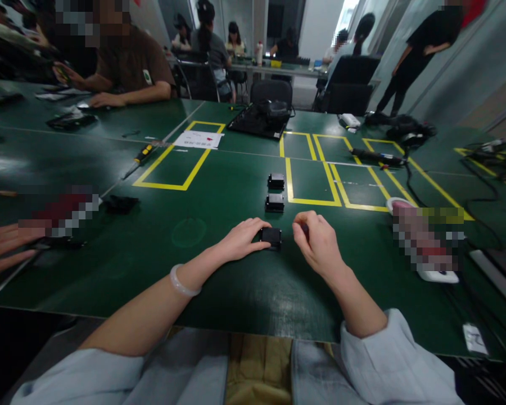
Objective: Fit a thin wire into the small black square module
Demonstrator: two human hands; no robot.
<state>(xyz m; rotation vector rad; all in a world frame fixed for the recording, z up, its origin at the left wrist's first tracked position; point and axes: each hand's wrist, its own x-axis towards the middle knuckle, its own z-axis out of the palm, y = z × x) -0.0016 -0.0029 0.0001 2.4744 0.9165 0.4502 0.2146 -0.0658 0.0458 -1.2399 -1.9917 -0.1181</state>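
Note:
My left hand (pixel 247 239) reaches in from the left, its thumb and fingers closed on the left side of a small black box-like part (pixel 272 237) lying on the green table. To the right of that part and apart from it, my right hand (pixel 317 239) is held with its fingers curled together. Something dark shows between them, too small to name. Two similar black parts with greyish tops stand in line beyond, the nearer part (pixel 274 202) and the farther part (pixel 276 180).
Yellow tape outlines (pixel 314 201) mark the green table. A yellow-black screwdriver (pixel 139 160) lies left, and a dark corded tool (pixel 377 157) lies right. A phone in a white case (pixel 438 274) rests at the right. Another person's hand (pixel 8 247) is at the left edge.

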